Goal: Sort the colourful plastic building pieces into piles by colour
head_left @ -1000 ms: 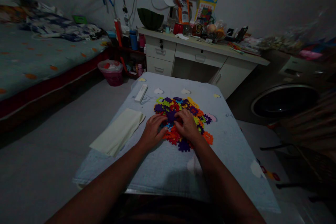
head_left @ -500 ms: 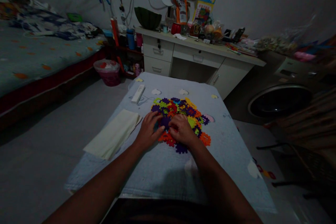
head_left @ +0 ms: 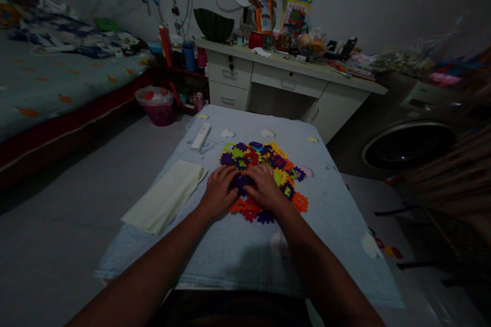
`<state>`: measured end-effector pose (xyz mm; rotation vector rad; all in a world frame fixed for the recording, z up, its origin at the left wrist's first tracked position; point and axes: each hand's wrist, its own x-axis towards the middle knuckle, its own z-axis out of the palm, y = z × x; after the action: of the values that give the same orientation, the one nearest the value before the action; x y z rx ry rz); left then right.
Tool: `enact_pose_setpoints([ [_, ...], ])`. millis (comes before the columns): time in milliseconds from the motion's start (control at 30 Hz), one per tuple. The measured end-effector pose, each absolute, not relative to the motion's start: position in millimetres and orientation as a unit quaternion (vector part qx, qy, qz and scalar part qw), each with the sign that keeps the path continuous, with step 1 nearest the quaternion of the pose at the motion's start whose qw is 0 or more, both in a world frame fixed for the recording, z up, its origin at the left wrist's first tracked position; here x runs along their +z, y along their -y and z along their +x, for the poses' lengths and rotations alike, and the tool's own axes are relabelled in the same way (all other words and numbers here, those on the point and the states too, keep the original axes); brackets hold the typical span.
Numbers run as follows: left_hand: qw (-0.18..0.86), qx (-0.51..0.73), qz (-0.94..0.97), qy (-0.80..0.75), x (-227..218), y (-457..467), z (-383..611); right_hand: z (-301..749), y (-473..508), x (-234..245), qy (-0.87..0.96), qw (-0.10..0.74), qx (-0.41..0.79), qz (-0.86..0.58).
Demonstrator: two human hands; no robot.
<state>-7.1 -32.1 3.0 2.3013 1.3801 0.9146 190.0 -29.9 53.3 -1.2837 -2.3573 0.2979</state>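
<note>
In a dim room, two bare hands work over a loose heap of flat plastic gear-shaped pieces in purple, red, orange, yellow, lime green and blue, lying in the middle of a pale blue, heart-patterned, cloth-covered bench. A dark purple piece sits at the near part of the heap, between the hands and partly hidden by them. The left hand has a half-closed grip, fingers bent and thumb towards the piece, apparently holding its left side; the right hand curls lower, its grip nearly closed over the right side, though the exact fingertip contact is hidden. Holding it from both sides probably keeps it steady and level, and the heap likely sits centrally so either hand can reach it. To the left, apart from the pieces, lie a folded, pale cream sheet of cloth or paper and, farther back, a slim white rectangular bar, both seemingly set aside to leave the hands room
</note>
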Motion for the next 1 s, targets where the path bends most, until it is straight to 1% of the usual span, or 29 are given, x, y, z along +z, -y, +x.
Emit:
enact_pose_setpoints([
  [100,0.153,0.337,0.799,-0.475,5.1,33.3,-7.0,187.6,30.0,53.1,0.851,0.248,0.118,-0.448],
  [267,0.153,0.370,0.787,-0.470,9.6,35.3,-6.6,187.4,28.2,51.9,0.820,0.298,0.124,-0.473],
  [433,0.154,0.390,0.775,-0.473,12.1,35.9,-7.5,213.4,19.2,56.2,0.780,0.356,0.095,-0.505],
  [600,0.160,0.398,0.768,-0.477,10.9,34.2,-8.4,277.5,1.5,50.6,0.682,0.402,0.044,-0.610],
  [733,0.169,0.399,0.763,-0.480,10.9,32.1,-9.1,308.0,-0.9,46.8,0.615,0.413,0.040,-0.670],
  [833,0.180,0.393,0.762,-0.482,12.7,31.9,-9.0,288.8,6.8,54.6,0.664,0.409,0.063,-0.622],
  [933,0.172,0.386,0.766,-0.485,15.4,33.6,-8.1,244.0,16.5,62.1,0.755,0.368,0.135,-0.525],
  [1000,0.158,0.382,0.771,-0.484,17.8,35.3,-7.6,215.4,21.6,61.9,0.793,0.344,0.159,-0.477],
])
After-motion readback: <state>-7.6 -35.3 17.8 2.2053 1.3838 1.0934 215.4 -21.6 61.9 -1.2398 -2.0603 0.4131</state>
